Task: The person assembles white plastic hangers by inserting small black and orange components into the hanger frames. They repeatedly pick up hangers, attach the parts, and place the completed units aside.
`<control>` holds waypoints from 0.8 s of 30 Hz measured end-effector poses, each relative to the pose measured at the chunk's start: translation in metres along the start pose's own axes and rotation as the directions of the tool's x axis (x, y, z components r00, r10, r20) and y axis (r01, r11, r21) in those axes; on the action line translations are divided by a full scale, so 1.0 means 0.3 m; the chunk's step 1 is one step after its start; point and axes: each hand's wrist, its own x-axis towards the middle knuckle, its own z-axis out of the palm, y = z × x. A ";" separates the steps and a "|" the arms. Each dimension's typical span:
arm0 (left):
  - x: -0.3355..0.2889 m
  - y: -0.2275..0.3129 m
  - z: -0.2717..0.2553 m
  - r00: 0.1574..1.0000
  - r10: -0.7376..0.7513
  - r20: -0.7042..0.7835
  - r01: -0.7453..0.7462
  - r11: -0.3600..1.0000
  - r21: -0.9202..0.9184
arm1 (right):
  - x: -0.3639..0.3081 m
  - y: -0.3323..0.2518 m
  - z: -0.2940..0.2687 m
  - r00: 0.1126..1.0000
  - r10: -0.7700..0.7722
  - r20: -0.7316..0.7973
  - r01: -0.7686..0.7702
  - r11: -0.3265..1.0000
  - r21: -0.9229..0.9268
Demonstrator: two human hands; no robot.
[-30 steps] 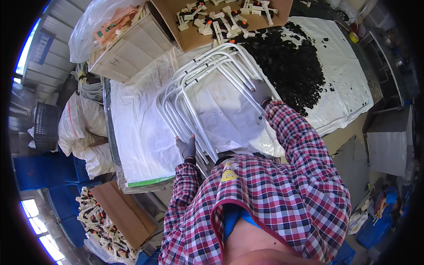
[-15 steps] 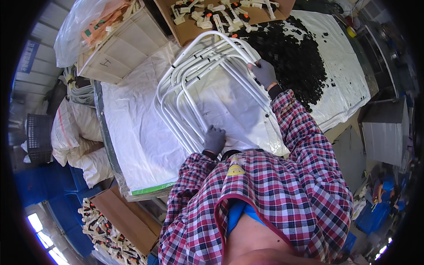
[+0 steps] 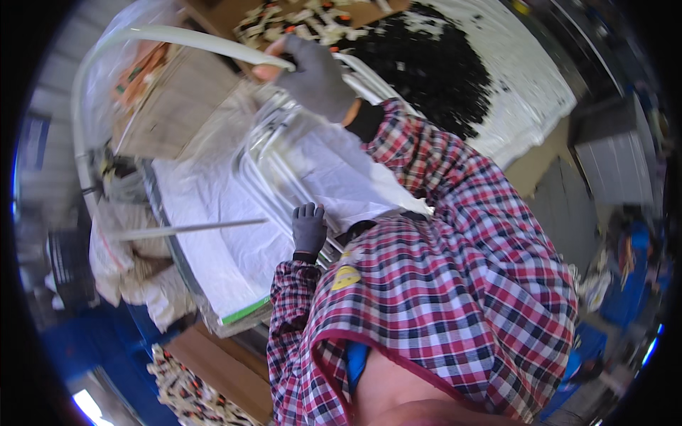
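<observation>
My right hand (image 3: 312, 74), in a grey glove with bare fingertips, is closed round a white bent metal tube frame (image 3: 185, 39). That frame is lifted, arcing over the left side of the table; a straight pale bar (image 3: 192, 228) lies across the view below its curve. On the white sheet rests a stack of similar tube frames (image 3: 266, 153), black marks along the tubes. My left hand (image 3: 310, 228), also gloved, sits at the near end of the stack, fingers curled over the tubes; its palm side is hidden.
A heap of small black parts (image 3: 426, 74) covers the far right of the white sheet (image 3: 213, 263). A carton (image 3: 213, 18) of cream and black fittings stands behind; a plastic crate (image 3: 181, 106) is at far left. White sacks (image 3: 160, 302) and another carton (image 3: 220, 355) are beside the table.
My right hand has moved left and up from the stack, lifting one tube frame and swinging it leftward. My left hand has shifted slightly left. The view has turned a little.
</observation>
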 end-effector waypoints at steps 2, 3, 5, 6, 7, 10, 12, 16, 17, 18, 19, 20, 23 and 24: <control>0.031 0.057 0.075 0.988 0.110 0.111 -0.102 0.992 -0.070 | -0.028 -0.022 -0.070 0.991 0.018 -0.132 0.005 0.986 0.167; 0.036 0.076 0.114 0.971 0.135 0.199 -0.118 0.989 -0.092 | -0.040 -0.025 -0.115 0.983 0.044 -0.180 -0.012 0.984 0.176; 0.060 0.165 0.245 0.986 0.032 0.166 -0.011 0.992 -0.122 | -0.095 -0.012 -0.281 0.980 0.082 -0.179 -0.061 0.991 0.121; 0.056 0.154 0.292 0.984 0.003 0.176 0.015 0.995 -0.097 | -0.137 -0.003 -0.379 0.966 0.187 -0.177 -0.156 0.972 0.175; 0.038 0.151 0.335 0.989 -0.009 0.151 0.022 0.996 -0.087 | -0.192 0.010 -0.516 0.962 0.172 -0.211 -0.148 0.981 0.125; 0.000 0.044 0.372 0.954 -0.025 0.297 0.062 0.991 -0.115 | -0.363 0.053 -0.890 0.977 0.122 -0.174 -0.083 0.972 0.218; 0.015 -0.077 0.282 0.913 -0.191 0.361 0.353 0.816 -0.459 | -0.524 0.065 -1.078 0.951 0.227 -0.212 -0.190 0.965 0.181; 0.210 -0.284 -0.150 0.897 -0.393 0.204 0.047 -0.373 -0.927 | -0.769 0.059 -1.216 0.873 0.457 -0.169 -0.427 0.885 0.185; 0.259 -0.286 -0.267 0.977 -0.215 0.006 -0.100 -0.479 -0.872 | -0.803 0.056 -1.197 0.850 0.487 -0.200 -0.460 0.872 0.168; 0.323 -0.269 -0.374 0.988 -0.149 -0.030 -0.097 -0.465 -0.880 | -0.808 0.070 -1.186 0.853 0.512 -0.104 -0.499 0.857 0.127; 0.350 -0.258 -0.505 0.987 -0.160 -0.008 -0.083 -0.470 -0.879 | -0.824 0.071 -1.141 0.848 0.525 -0.080 -0.517 0.850 0.102; 0.423 -0.200 -0.573 0.996 -0.070 -0.053 -0.058 -0.071 -0.996 | -0.803 0.091 -1.133 0.815 0.578 -0.043 -0.577 0.816 0.050; 0.549 -0.032 -0.713 0.988 0.127 0.083 -0.001 0.553 -0.833 | -0.739 0.167 -1.078 0.869 0.491 -0.057 -0.492 0.870 -0.013; 0.571 0.017 -0.741 0.982 0.057 0.182 0.112 0.599 -0.793 | -0.719 0.190 -1.077 0.869 0.492 -0.049 -0.494 0.869 -0.033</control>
